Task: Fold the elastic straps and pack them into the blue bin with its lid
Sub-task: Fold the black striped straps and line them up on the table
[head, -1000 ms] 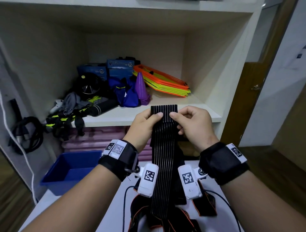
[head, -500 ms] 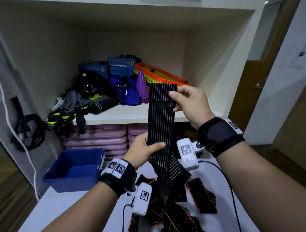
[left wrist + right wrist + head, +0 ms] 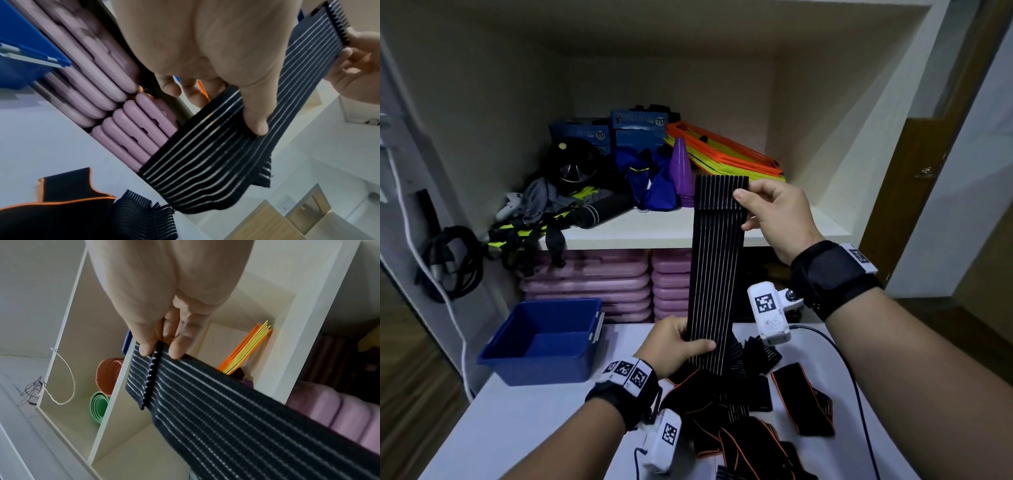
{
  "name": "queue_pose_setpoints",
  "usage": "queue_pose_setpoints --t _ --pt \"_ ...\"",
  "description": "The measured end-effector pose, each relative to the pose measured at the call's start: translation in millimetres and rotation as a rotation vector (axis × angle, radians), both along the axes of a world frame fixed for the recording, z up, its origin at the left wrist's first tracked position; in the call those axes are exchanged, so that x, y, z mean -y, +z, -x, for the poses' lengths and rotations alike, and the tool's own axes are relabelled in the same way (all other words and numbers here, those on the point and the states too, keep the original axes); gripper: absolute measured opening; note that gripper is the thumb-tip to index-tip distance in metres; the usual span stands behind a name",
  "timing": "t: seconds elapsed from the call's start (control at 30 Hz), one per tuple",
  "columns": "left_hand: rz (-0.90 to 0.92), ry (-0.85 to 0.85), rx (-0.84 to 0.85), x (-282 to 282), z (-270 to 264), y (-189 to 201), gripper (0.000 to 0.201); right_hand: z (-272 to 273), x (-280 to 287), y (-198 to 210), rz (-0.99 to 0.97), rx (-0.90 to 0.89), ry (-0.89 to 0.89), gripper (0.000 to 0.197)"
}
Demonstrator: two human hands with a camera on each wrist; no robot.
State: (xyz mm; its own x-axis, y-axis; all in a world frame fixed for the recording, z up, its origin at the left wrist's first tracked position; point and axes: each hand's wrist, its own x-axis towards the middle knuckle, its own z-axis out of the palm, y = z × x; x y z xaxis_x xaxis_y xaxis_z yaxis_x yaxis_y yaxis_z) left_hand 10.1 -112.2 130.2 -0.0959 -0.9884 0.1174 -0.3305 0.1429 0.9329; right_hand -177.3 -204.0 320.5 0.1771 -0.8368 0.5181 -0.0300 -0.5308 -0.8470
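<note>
A black elastic strap with thin white stripes (image 3: pixel 714 270) hangs upright and taut between my two hands. My right hand (image 3: pixel 774 212) pinches its doubled top end (image 3: pixel 152 369) at shelf height. My left hand (image 3: pixel 678 346) grips it lower down, thumb across the front (image 3: pixel 255 116), just above the table. Below that grip the strap (image 3: pixel 205 170) drops into a heap of more black straps, some orange-edged (image 3: pixel 743 418), on the white table (image 3: pixel 524 428). The open blue bin (image 3: pixel 544 339) stands at the table's far left corner. I see no lid.
A white shelf unit (image 3: pixel 722 233) rises behind the table, holding blue boxes (image 3: pixel 637 128), a purple cone (image 3: pixel 681 164), orange and yellow flat markers (image 3: pixel 726 154) and dark gear. Pink pads (image 3: pixel 585 284) are stacked beneath the shelf. A cable (image 3: pixel 852 377) runs across the table's right side.
Both hands held the strap's top a second ago. The left hand has slid down the strap to table height while the right hand lifted the top end, drawing the strap taut.
</note>
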Motion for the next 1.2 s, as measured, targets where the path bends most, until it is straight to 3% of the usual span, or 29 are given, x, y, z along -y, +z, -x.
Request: queue_pose_setpoints --t 0.1,0.17,0.4,0.5,0.63,0.87,1.0,1.07,1.2 --pt "0.001 0.04 0.28 9 -10 -9 0.014 -2 -2 -4 0.006 -0.031 0.002 0.015" --pt "0.002 0.035 0.345 11 -13 -12 0.012 -4 -3 -5 0.008 -0.047 -0.003 0.016" --pt "-0.05 0.016 0.215 15 -11 -23 0.032 -10 -4 -5 -0.023 0.015 0.045 0.015" --pt "-0.073 0.002 0.185 15 -10 -27 0.023 -12 -4 -6 -0.067 0.051 0.045 0.012" --pt "-0.084 -0.02 0.27 15 -13 -34 0.028 -10 -1 0 -0.077 0.074 0.002 0.019" --pt "-0.214 -0.021 0.12 12 -10 -42 0.013 -12 -2 -2 -0.072 0.07 0.06 0.012" --pt "-0.216 -0.064 0.128 9 -14 -42 0.028 -13 -2 -7 -0.074 0.071 0.08 0.009" --pt "-0.166 -0.046 0.138 9 -19 -32 0.047 -12 -1 -9 -0.067 0.072 0.084 0.012" --pt "-0.026 0.097 -0.079 24 -36 44 0.046 -12 -1 -14 -0.1 0.04 0.107 0.009"
